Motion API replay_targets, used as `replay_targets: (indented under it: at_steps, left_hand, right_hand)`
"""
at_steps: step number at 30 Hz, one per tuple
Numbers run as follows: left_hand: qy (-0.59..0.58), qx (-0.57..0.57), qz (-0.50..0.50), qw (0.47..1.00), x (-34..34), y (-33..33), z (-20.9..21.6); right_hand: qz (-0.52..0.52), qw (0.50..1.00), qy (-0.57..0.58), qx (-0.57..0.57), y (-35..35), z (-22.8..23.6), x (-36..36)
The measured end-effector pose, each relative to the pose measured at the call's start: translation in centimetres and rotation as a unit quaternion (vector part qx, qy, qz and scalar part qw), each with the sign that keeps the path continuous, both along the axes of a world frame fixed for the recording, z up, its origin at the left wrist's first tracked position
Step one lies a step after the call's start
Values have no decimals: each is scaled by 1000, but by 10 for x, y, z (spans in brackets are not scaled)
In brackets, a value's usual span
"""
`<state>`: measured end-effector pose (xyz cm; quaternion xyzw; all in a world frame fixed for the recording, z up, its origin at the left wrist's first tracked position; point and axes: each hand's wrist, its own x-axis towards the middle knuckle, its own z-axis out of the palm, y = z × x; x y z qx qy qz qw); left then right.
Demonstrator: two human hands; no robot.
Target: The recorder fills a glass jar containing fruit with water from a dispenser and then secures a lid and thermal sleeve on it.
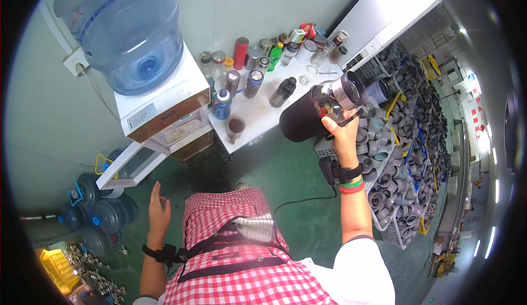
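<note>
My right hand (344,133) is raised at the right end of the white table, closed around a steel-and-clear cup (347,92) tilted beside a black bin (301,119). Its fingers are partly hidden behind the cup. Dark and reddish bits show near the bin's mouth; whether they lie in the cup or in the bin I cannot tell. My left hand (159,214) hangs low at the left, empty, with its fingers stretched out. It is nearest to the open white door (129,165) of the water dispenser.
The white table (258,115) bears several bottles and cups, among them a blue bottle (222,104) and a brown cup (236,128). A water dispenser (164,104) with a large jug stands left. Crates of grey pipe fittings (392,181) fill the right. Empty water jugs (112,214) lie lower left.
</note>
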<state>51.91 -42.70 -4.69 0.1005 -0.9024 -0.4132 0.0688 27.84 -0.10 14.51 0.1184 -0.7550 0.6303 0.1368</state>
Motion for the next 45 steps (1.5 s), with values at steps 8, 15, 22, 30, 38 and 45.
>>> replay_targets:
  at_steps: [8, 15, 22, 30, 38, 45]
  left_hand:
    - [18, 3, 6, 1000, 3, 9, -1]
    - [-50, -22, 22, 998, 14, 15, 8]
    - [-13, -6, 12, 1000, 25, 9, 6]
    - [-44, -7, 22, 999, 22, 9, 11]
    - [-30, 8, 28, 999, 18, 9, 12]
    - [-36, 11, 27, 999, 18, 7, 12]
  right_hand:
    - [-19, 997, -64, 43, -13, -2, 23]
    - [-16, 996, -85, 29, -5, -56, 27]
    - [5, 996, -84, 44, -40, -69, 30]
    - [-10, 974, 119, 192, -49, -57, 33]
    - [25, 994, -98, -39, -25, -25, 30]
    - [37, 990, -99, -90, -22, -5, 28]
